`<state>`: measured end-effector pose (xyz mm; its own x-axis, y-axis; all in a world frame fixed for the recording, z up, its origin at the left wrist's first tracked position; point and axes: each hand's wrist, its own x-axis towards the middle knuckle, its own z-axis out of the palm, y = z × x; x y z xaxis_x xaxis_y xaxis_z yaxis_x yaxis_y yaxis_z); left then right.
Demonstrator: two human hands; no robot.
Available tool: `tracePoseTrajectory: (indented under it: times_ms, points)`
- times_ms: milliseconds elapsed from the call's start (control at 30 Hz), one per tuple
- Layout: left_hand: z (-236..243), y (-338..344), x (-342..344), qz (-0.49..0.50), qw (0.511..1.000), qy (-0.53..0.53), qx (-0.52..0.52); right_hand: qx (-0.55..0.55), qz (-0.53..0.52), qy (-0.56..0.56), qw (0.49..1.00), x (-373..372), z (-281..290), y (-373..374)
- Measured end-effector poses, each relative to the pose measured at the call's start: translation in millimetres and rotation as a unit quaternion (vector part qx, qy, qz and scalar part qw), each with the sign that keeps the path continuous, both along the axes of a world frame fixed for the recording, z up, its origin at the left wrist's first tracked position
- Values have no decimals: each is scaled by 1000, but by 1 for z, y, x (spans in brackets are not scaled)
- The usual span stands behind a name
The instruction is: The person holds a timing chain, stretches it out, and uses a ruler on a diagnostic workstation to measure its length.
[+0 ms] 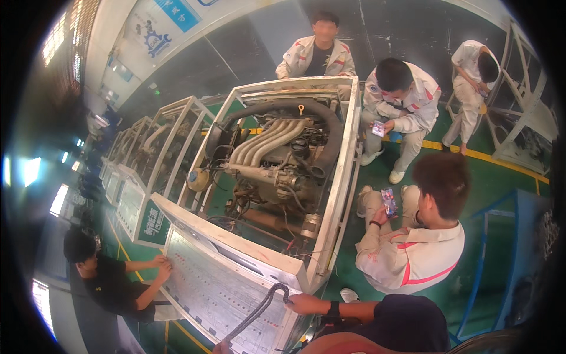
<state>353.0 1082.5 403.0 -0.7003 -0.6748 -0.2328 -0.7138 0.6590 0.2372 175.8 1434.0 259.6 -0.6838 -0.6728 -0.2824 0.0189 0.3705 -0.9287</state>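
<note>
Right hand [305, 304]: closed around the upper end of the dark hose, near the panel's upper right corner; dark band [334, 308] on the wrist.
Left hand [221, 348]: mostly cut off at the lower border, touching the hose's lower end; closed or not, cannot tell.
Dark hose [256, 311]: stretched between both hands over the panel's right part, bent into a hook at the upper end; contact with the panel, cannot tell.
Pale panel [212, 277]: sloping off the near side of the white frame, dotted with holes and red marks.
White frame [348, 177]: built around the engine [271, 153], with curved silvery pipes [268, 141] on top and a thick black duct [333, 133] along the far and right edges.
Co-worker in black [118, 289]: both hands at the panel's left edge.
Beyond the frame's right edge: two people in pale jackets, each holding a phone [388, 202].
Behind the frame's far edge: another person [318, 56] in a pale jacket.
</note>
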Motion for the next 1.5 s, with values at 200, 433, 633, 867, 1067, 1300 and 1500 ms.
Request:
tracePoseTrajectory:
  times_ms: [200,433,633,867,1067,1300,1500]
  points:
    - [2,-15,16,-15,999,12,-36,11,43,-19,999,15,-23,-10]
    - [-4,-36,121,28,985,115,-124,0,-6,101,995,10,4,-30]
    - [-71,-10,213,-29,943,226,-244,41,-7,192,980,-17,76,-76]
    - [-105,50,236,269,749,351,493,52,149,153,976,80,81,-73]
    - [-94,40,214,52,894,232,379,136,87,205,965,147,70,-74]
    - [-40,30,249,102,746,291,591,19,-18,225,974,216,95,-111]
    - [-69,31,271,91,708,181,677,68,21,243,967,294,84,-94]
